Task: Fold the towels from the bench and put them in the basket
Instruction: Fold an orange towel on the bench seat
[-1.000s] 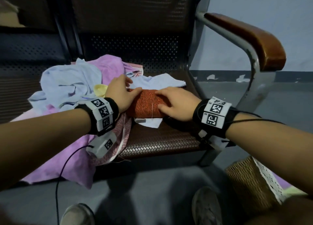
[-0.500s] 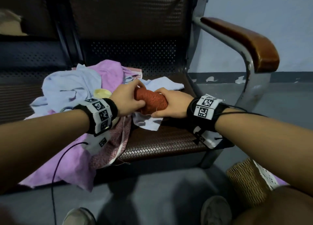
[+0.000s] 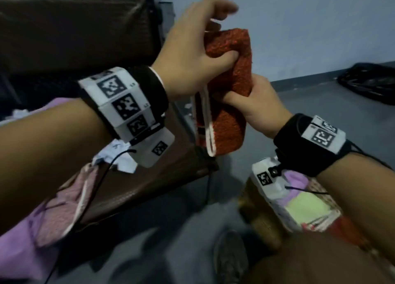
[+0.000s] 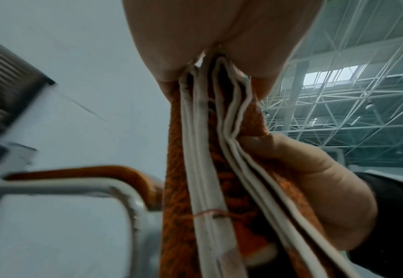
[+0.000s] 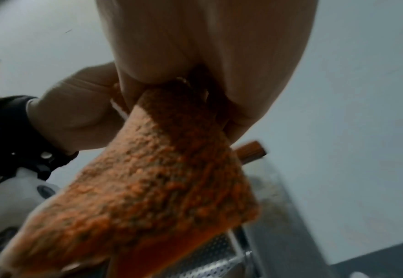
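orange-red towel (image 3: pixel 229 85), folded into a thick narrow bundle with its white hem edges stacked along one side, is being held upright in the air between both hands, off the table (image 3: pixel 149 177) and above and a little to the left of the basket (image 3: pixel 259 226). left hand (image 3: pixel 192 55) is gripping the upper part, thumb pressing into the pile, other fingers curling round the far side. right hand (image 3: pixel 259 104) is clasping the bundle lower down from the right, thumb tucked against its edge; the left wrist view is showing that thumb pressing the white hem layers together.

folding of this towel looks finished, so the step in hand is the carry from table to basket. the wicker basket is sitting on the floor low at the right, already holding folded cloths in pale green and lilac.

next move, as i judge it, is calling for lowering the bundle to the right and down into the basket, keeping the layers pinched so the fold is not springing open, with one hand letting go first. more towels, lilac (image 3: pixel 19 241), pink patterned (image 3: pixel 70 202) and pale blue (image 3: pixel 119 162), are lying unfolded on the table at left, so much of the task is remaining.
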Demonstrator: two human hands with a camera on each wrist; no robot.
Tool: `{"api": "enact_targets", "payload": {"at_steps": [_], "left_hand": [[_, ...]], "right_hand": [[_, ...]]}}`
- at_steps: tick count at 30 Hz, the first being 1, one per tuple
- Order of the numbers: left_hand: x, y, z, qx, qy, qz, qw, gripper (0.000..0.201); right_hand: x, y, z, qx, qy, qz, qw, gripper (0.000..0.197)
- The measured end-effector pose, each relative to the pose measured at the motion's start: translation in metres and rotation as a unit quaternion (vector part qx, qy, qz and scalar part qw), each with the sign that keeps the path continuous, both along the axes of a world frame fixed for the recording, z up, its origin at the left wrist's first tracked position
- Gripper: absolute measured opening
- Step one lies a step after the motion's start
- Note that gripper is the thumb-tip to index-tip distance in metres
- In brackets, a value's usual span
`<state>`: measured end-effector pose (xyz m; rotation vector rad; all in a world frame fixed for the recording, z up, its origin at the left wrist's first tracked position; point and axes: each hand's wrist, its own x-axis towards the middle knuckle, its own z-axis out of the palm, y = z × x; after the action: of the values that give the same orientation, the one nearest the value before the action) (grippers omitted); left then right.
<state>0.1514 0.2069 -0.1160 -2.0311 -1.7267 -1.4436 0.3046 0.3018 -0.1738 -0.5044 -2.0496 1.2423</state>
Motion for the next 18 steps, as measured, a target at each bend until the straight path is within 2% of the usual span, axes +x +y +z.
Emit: {"api": "enact_targets", "payload": {"at_steps": [2,4,6,9,10,11,13,15,18], "left_hand": [[0.041,0.034,-0.009,-0.036,-0.09,-0.028,0.995,0.071],[0.081,0.065,-0.028,-0.08,-0.191,-0.055,0.977,0.084],[0.119,0.095,-0.055,-0.128,-0.278,-0.077,0.949,0.09],[0.174,0.13,-0.113,-0.267,-0.331,-0.11,0.898,0.089],[0.192,0.14,-0.137,-0.321,-0.337,-0.134,0.875,0.081],[0.21,0.146,-0.159,-0.369,-0.33,-0.158,0.854,0.064],[0.241,0.161,-0.201,-0.438,-0.277,-0.174,0.838,0.022],[0.261,0.174,-0.236,-0.503,-0.222,-0.161,0.819,0.014],[0.278,0.192,-0.273,-0.589,-0.102,-0.124,0.792,0.018]], "right_hand": [[0.045,0.012,-0.004,-0.028,0.019,-0.06,0.998,0.023],[0.088,0.023,-0.017,-0.054,0.023,-0.121,0.991,0.016],[0.129,0.035,-0.039,-0.099,0.035,-0.184,0.977,0.017],[0.181,0.053,-0.085,-0.211,0.081,-0.279,0.933,0.025],[0.194,0.058,-0.103,-0.252,0.094,-0.308,0.913,0.03],[0.206,0.063,-0.121,-0.295,0.103,-0.333,0.889,0.036],[0.227,0.072,-0.159,-0.388,0.099,-0.369,0.839,0.044],[0.244,0.081,-0.198,-0.447,0.042,-0.4,0.799,0.046],[0.259,0.092,-0.246,-0.469,-0.084,-0.423,0.771,0.029]]}}
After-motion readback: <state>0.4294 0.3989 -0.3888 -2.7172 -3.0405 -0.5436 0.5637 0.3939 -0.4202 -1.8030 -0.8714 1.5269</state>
